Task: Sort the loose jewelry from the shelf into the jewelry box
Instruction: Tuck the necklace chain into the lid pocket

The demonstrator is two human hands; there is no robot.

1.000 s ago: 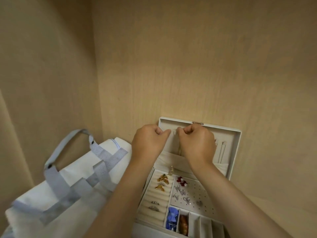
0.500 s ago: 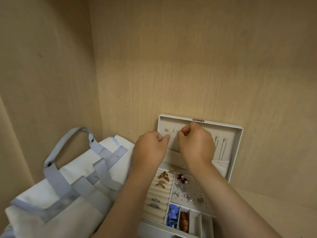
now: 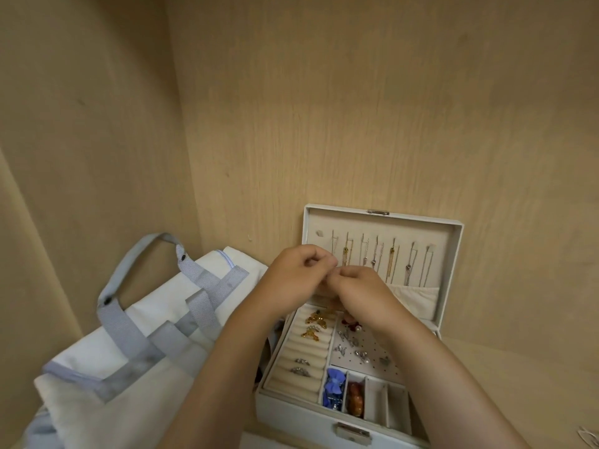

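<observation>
Left hand (image 3: pixel 293 277) and right hand (image 3: pixel 358 291) touched, fingers curled, grasp unclear; the free peg (image 3: pixel 319 233), eleven o'clock on the lid (image 3: pixel 356 222), looked the best target.

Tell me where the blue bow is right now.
Head view, lower centre: the blue bow sits in the leftmost small front compartment of the jewelry box, beside the orange piece.

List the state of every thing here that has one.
jewelry box: open, lid upright.
necklaces: hanging inside the lid.
rings: seated in the ring rolls.
left hand: fingers curled, tips meeting the other hand's; anything held is hidden.
right hand: fingers curled above the box; anything held is hidden.
tote bag: lying flat beside the box.
</observation>
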